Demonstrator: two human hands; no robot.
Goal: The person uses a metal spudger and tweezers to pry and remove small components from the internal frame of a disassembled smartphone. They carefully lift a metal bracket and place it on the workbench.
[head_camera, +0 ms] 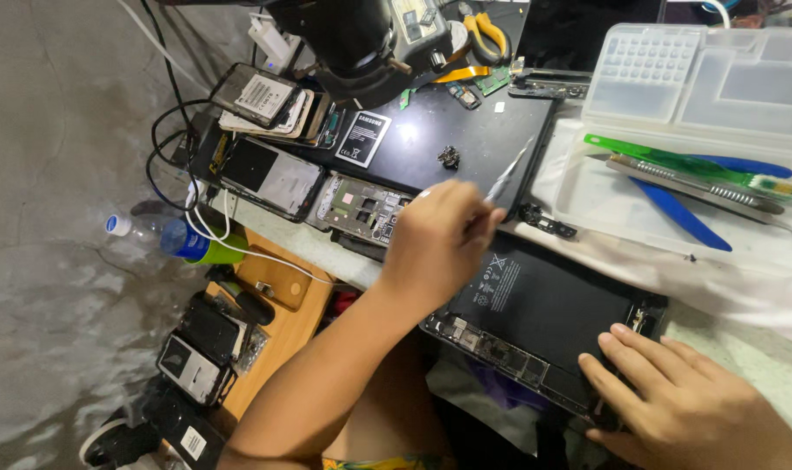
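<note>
My left hand is closed around a thin metal pointed tool whose tip rises over a black work mat. It hovers above the far edge of an opened tablet, whose black battery and circuit boards are exposed. My right hand lies flat on the tablet's near right corner, fingers spread and pressing on it. A small black part lies just beyond the tablet, near the tool hand.
A clear plastic tray holds green and blue pry tools and a metal one. Behind it stands a compartment box. Opened phones, a loose battery, a microscope, pliers, cables and a bottle crowd the left.
</note>
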